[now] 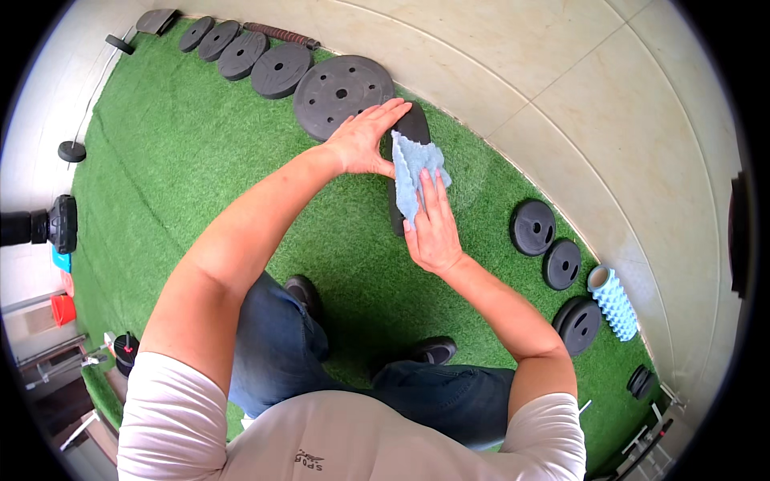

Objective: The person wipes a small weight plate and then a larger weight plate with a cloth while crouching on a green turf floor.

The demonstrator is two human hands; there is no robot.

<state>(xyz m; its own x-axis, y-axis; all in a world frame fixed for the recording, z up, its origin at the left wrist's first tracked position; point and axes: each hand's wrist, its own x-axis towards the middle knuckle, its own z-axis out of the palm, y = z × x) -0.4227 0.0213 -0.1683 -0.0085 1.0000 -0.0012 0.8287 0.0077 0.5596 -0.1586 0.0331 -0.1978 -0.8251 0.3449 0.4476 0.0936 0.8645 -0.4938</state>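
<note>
A black weight plate (415, 123) stands on its edge on the green artificial turf, just beyond my feet. My left hand (365, 139) grips its upper left side, with the fingers over the top and the thumb lower down. On the plate's face lies a light blue cloth (415, 162), pressed flat under the fingers of my right hand (434, 225). A large black weight plate with several holes (325, 90) is just beyond my left hand, near the wall. The cloth hides part of the upright plate.
Smaller weight plates (281, 69) line the wall at the upper left, beside a dark ribbed bar (280, 33). To the right are more plates (532, 227) and a light blue foam roller (615, 303). A red bucket (63, 309) stands far left.
</note>
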